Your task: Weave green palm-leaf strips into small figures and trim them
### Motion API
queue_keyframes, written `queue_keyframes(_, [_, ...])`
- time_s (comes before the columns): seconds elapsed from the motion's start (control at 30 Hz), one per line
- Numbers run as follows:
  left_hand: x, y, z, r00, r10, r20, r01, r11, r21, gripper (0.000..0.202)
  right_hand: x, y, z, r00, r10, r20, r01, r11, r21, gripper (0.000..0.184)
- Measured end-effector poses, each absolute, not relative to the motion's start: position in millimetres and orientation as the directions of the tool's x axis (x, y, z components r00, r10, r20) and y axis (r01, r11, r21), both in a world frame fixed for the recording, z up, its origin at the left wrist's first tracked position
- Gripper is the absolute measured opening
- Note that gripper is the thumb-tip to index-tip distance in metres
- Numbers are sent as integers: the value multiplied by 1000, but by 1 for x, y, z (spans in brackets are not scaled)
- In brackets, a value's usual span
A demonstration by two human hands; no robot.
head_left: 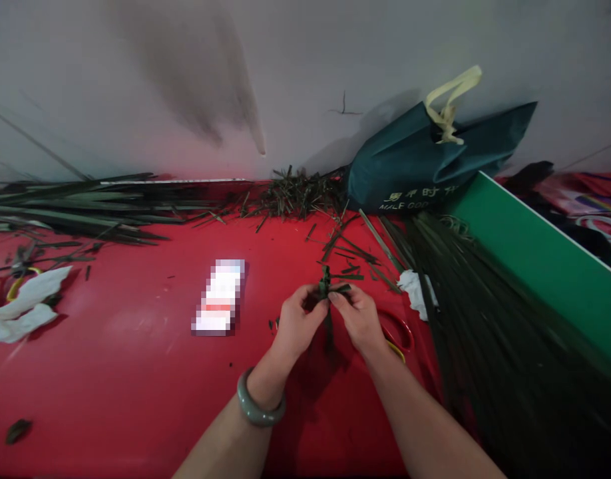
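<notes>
Over the red table, my left hand [299, 319] and my right hand [356, 314] meet with thumbs and fingertips pinched on a small dark green piece of woven leaf strips [325, 281]. One strip end points right past my right thumb, and a narrow tail hangs down between the hands. My fingers cover part of the weave. A grey-green bangle [258, 409] circles my left wrist. Partly behind my right wrist lie scissors [398, 332] with red and yellow handles.
Long leaf strips [505, 346] spread at the right beside a green panel [550, 259]. A dark teal bag [425, 163] leans on the wall near leaf scraps [295, 193]. A phone [219, 296], crumpled tissues [418, 293] and more leaves [76, 209] lie around.
</notes>
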State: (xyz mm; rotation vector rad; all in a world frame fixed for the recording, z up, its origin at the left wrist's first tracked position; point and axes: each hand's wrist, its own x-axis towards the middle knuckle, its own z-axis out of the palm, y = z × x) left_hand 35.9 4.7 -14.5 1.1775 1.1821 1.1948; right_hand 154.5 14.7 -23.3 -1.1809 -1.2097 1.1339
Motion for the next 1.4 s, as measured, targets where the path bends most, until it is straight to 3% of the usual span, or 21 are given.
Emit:
queue_keyframes(0.17, [34,8,-15,44,990,-133,-235,140,962,16,156,11,-26,-14,995,101,-2,101,-995,19])
queue_keyframes(0.3, [29,10,-14,89,959,-269,-475,278,835,11,156,13,-27,61,991,119,42,117,-992,21])
queue_keyframes(0.4, [27,11,-13,153,938,-311,-551,342,761,10,154,15,-27,0,995,104,19,104,-994,23])
queue_keyframes(0.57, [28,11,-13,220,913,-344,-508,408,758,13,150,17,-30,30,1000,3,-105,7,-994,38])
queue_keyframes(0.77, [31,11,-14,211,911,-355,-507,412,757,11,153,18,-33,80,996,-30,-118,-20,-993,16])
queue_keyframes(0.93, [35,11,-14,17,976,-218,-434,204,878,25,155,17,-30,126,991,-39,-64,-31,-997,14])
queue_keyframes(1.03, [36,12,-15,-70,990,-120,-359,87,929,21,154,16,-30,109,993,-33,-27,-30,-999,14])
queue_keyframes(1.23, [34,12,-18,-109,984,-140,-314,100,944,16,150,15,-26,26,997,-67,-85,-65,-994,16])
queue_keyframes(1.4, [33,12,-18,-103,987,-125,-268,93,959,13,151,15,-27,45,999,-22,107,-27,-994,12])
